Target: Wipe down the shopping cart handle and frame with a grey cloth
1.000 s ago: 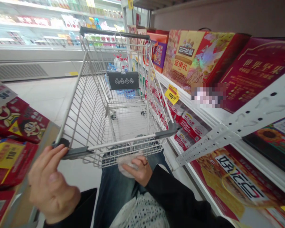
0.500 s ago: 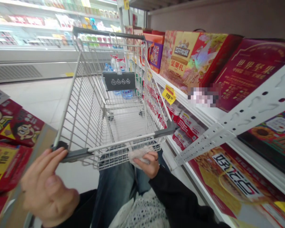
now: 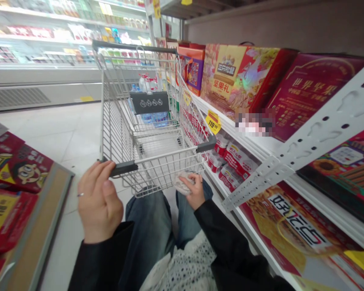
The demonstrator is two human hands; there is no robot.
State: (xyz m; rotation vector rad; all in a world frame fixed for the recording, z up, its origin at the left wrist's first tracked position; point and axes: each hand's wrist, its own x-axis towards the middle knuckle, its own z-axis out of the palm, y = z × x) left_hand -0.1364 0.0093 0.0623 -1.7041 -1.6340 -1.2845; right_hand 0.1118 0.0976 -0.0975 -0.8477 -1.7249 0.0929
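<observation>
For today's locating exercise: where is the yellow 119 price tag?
Head view, right side: the price tag sits on the shelf edge beside the cart, below the red and gold gift box.

You had bright, even store light with only soft shadows. The lit white refrigerated shelves [image 3: 48, 36] at far left were washed out and hazy. Glare shimmered on the glossy red-and-gold gift box [image 3: 239, 76]. Your wide lens stretched the edges and skewed the white perforated steel shelf bracket [image 3: 306, 149]. Your left hand [image 3: 98, 202], close to the lens, looked soft, and a pixelated patch [image 3: 255, 121] covered one shelf label.
</observation>
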